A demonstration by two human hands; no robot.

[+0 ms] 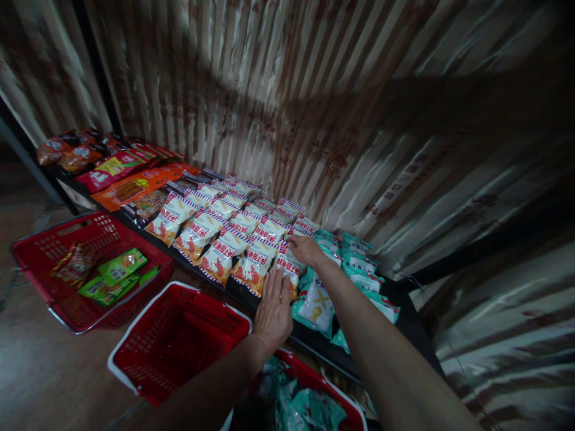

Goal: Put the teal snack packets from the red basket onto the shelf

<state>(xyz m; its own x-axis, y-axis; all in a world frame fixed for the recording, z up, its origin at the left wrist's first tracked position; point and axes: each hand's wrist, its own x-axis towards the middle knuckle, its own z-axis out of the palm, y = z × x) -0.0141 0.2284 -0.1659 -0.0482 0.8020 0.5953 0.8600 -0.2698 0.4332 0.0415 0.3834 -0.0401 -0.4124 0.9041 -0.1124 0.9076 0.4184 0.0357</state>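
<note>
Along the front edge of the black shelf [242,293], toward its right end, two bare hands meet at one white snack bag [287,266] printed with red characters. The left hand [274,308] lies against its lower front, fingers extended close together; the right hand [305,250] is at its upper corner, fingers curled, though I cannot tell whether they pinch the wrapper. Matching white bags [220,254] stand in rows just beside it, leftward along the shelf. Teal bags [317,302] fill the area toward the right corner, while orange packets [135,184] and a pink packet [117,167] lie nearer the left end. Below the front edge sit a red basket with green packets [117,267], a white-rimmed red basket [173,287], and another red basket holding teal bags [354,407], partly hidden by the forearms.
</note>
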